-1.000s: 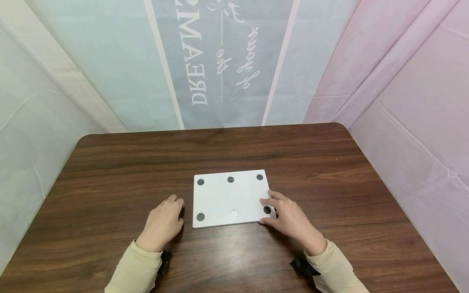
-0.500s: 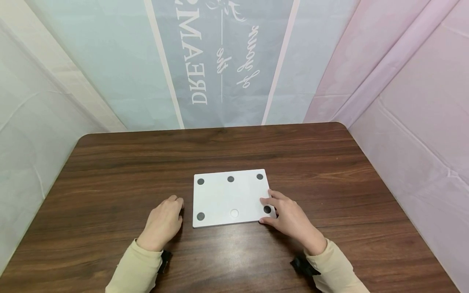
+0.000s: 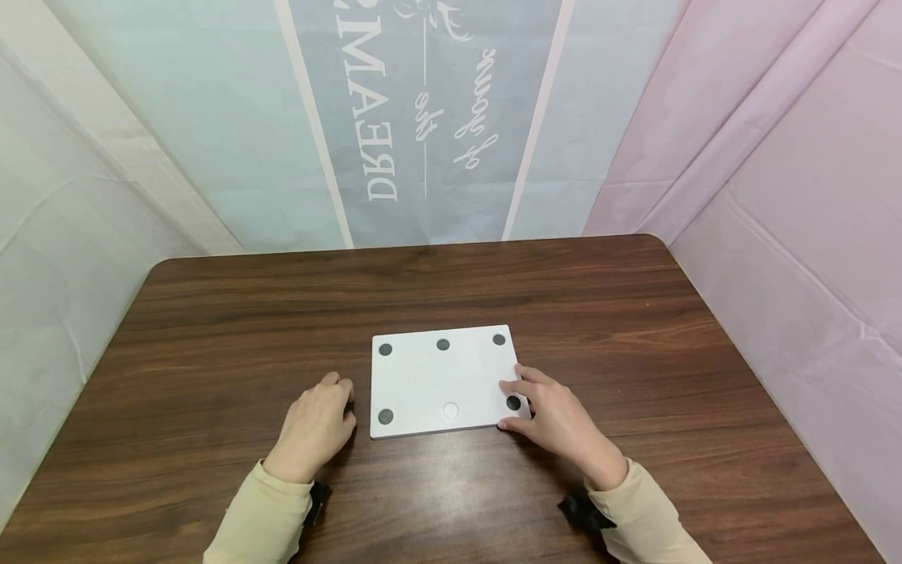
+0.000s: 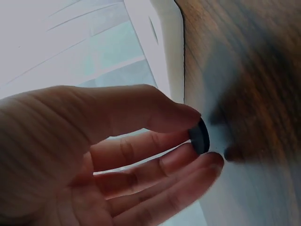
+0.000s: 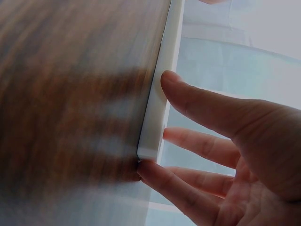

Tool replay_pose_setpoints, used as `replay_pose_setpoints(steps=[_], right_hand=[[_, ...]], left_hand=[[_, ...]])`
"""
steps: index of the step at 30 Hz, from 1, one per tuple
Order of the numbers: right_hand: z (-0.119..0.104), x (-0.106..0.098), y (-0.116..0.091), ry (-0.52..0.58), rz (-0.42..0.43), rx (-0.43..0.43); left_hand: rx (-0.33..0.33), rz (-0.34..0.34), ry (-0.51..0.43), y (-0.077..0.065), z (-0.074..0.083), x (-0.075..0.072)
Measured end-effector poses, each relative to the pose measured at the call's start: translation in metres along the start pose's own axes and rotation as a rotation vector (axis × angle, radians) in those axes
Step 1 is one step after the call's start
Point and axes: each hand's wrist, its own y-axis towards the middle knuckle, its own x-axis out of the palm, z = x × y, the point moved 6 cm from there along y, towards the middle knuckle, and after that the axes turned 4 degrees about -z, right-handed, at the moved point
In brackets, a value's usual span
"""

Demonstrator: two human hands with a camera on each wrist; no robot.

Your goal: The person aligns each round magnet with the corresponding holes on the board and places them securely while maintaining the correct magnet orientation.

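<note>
A white rectangular board (image 3: 444, 380) lies on the wooden table, with dark round discs (image 3: 385, 349) set along its far side and at its near corners. Midway along the near edge is a pale round spot (image 3: 450, 410). My left hand (image 3: 312, 429) is just left of the board, pinching a small black disc (image 4: 199, 136) between thumb and fingers; the disc is hidden in the head view. At the near right corner my right hand (image 3: 560, 419) grips the board, thumb against the near edge, one finger on top and another along the right side.
The dark wood table (image 3: 247, 313) reaches to a printed curtain (image 3: 437, 211) at the back. White cloth walls (image 3: 810, 235) stand on both sides. Each wrist wears a black strap (image 3: 586, 513) by the beige sleeve (image 3: 262, 513).
</note>
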Motion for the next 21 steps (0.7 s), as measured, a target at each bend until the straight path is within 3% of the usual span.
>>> replay_pose_setpoints(steps=[13, 21], right_hand=[[0.000, 0.000, 0.000, -0.002, 0.010, -0.009], [0.000, -0.001, 0.000, 0.000, 0.005, -0.005]], left_hand=[[0.010, 0.015, -0.107, 0.003, 0.006, 0.002], [0.046, 0.040, -0.107, 0.005, 0.016, 0.003]])
